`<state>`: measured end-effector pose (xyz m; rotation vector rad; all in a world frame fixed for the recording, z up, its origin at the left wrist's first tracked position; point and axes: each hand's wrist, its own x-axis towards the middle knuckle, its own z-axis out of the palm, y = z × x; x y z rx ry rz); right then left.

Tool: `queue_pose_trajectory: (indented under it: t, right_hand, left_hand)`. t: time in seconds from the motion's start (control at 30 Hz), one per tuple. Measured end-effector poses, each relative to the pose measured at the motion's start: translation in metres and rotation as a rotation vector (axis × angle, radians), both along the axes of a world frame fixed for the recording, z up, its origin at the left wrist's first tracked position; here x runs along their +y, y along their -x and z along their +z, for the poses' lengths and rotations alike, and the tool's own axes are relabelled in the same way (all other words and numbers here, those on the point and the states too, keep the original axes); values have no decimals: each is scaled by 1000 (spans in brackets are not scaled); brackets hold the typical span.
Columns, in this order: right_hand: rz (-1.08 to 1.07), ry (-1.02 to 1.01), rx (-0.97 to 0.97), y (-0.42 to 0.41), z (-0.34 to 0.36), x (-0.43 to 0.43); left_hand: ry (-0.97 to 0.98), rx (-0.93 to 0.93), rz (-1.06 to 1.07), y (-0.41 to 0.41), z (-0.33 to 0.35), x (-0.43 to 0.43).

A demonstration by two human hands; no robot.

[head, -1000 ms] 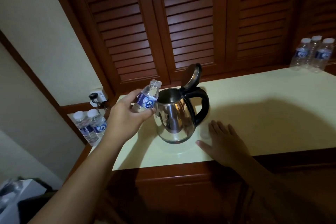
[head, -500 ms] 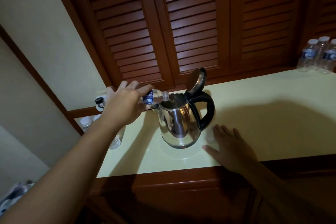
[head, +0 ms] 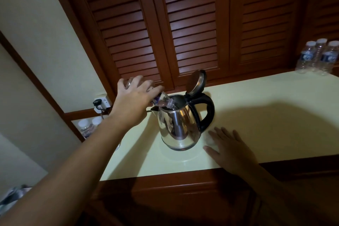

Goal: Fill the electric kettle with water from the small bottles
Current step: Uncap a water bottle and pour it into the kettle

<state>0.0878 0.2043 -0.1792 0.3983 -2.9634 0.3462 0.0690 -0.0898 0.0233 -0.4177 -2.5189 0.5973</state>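
Our left hand [head: 132,104] is wrapped around a small bottle [head: 162,101], tipped so its long axis slants down to the right — neck just over the open mouth of the kettle [head: 178,124]. Our right hand [head: 232,149] lies flat and empty on the counter [head: 266,115], just right of the kettle's base. The kettle stands upright near the front edge, lid [head: 196,82] swung back, handle to the right. We judge the pour depends on keeping that neck inside the rim — the left hand is nearer it. Spare bottles [head: 319,57] wait at far right.

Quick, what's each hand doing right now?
Left hand: closed around a small bottle, tipped into the kettle.
Right hand: open, flat on the counter, holding nothing.
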Motion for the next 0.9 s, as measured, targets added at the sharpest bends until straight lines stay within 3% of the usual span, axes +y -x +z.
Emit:
queue_pose_trajectory:
  t: [0.3, 0.9]
  right_hand:
    - [18, 93, -21, -2, 4, 3]
    - [27, 159, -7, -8, 9, 4]
  left_hand:
    - [121, 74, -113, 0, -1, 2]
    - [204, 109, -73, -13, 3, 10]
